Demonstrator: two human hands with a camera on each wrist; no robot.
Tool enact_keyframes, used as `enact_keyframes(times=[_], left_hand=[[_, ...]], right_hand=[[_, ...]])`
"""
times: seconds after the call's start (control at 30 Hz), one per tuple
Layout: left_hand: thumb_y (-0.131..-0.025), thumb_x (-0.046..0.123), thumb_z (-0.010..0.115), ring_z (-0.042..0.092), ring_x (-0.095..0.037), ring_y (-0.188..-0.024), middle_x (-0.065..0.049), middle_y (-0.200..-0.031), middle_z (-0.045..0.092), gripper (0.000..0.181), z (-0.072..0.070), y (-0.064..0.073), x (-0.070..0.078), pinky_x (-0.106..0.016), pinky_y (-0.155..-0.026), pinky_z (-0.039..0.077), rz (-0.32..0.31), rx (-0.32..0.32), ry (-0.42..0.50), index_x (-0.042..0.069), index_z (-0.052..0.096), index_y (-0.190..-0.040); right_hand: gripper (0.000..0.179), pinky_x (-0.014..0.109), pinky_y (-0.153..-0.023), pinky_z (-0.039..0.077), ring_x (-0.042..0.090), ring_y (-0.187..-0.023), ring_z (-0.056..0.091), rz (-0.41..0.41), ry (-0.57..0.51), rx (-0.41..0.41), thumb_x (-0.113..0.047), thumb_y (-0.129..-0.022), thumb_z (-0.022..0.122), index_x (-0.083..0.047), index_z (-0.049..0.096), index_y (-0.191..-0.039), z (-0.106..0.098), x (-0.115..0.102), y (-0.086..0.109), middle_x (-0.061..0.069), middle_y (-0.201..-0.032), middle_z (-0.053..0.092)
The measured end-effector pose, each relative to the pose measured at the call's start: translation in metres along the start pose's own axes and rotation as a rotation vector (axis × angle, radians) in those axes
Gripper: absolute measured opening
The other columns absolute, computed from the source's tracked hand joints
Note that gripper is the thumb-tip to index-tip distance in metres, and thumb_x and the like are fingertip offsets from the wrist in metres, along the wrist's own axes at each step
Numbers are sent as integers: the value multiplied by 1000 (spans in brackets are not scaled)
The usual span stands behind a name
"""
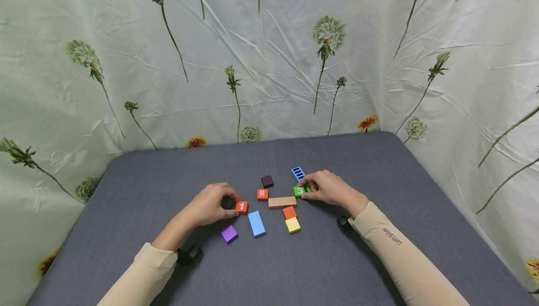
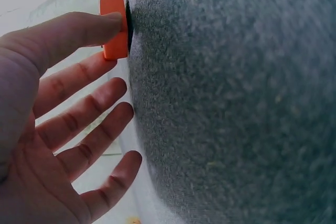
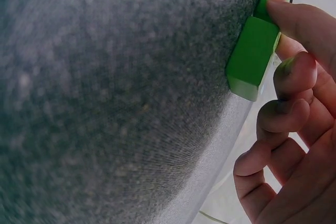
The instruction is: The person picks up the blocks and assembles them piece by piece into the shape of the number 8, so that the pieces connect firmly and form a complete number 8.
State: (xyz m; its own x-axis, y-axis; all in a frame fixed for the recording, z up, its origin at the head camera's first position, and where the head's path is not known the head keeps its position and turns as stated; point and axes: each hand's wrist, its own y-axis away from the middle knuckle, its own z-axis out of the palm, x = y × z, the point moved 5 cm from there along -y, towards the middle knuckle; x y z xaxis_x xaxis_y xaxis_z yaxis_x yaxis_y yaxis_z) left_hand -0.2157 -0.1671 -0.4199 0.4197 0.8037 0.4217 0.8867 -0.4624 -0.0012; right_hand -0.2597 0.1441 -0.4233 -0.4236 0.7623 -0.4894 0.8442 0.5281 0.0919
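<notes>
My left hand (image 1: pixel 212 204) pinches a red-orange block (image 1: pixel 242 207) marked "1" between thumb and index finger. In the left wrist view the thumb lies on this orange block (image 2: pixel 116 40), with the other fingers spread apart. To the right, my right hand (image 1: pixel 330 189) pinches a green block (image 1: pixel 299 192) marked "3". The right wrist view has the thumb tip on that green block (image 3: pixel 273 11), while a second green block (image 3: pixel 252 56) sits against it. A wooden plank (image 1: pixel 282 202) and a red block (image 1: pixel 262 194) marked "R" lie between the hands.
A blue block (image 1: pixel 257 224) and a purple block (image 1: pixel 229 234) lie nearer me. An orange block (image 1: pixel 289 212) touches a yellow one (image 1: pixel 293 225). Farther back are a dark block (image 1: pixel 267 181) and a blue-striped block (image 1: pixel 298 173). A flowered curtain (image 1: pixel 278 62) stands behind the grey table (image 1: pixel 311 273).
</notes>
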Motion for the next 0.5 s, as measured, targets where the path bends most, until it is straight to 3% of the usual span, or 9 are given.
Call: enact_keyframes(times=[0.2,0.5], left_hand=[[-85,26,91,69,-18,-98,3,-107,74,22,-2,0,7,-47,-88,57,22,43,8,18,79,-101],[-86,27,91,66,-17,-96,5,-105,75,22,-1,-1,31,-41,-85,55,69,61,51,19,79,-102]], right_hand=[[27,23,-58,30,5,-59,40,4,-1,4,-24,-97,82,-12,80,-121,1,1,-1,-9,-67,50],[27,23,-58,30,6,-59,40,8,0,7,-24,-97,82,-11,79,-121,1,0,0,-8,-67,49]])
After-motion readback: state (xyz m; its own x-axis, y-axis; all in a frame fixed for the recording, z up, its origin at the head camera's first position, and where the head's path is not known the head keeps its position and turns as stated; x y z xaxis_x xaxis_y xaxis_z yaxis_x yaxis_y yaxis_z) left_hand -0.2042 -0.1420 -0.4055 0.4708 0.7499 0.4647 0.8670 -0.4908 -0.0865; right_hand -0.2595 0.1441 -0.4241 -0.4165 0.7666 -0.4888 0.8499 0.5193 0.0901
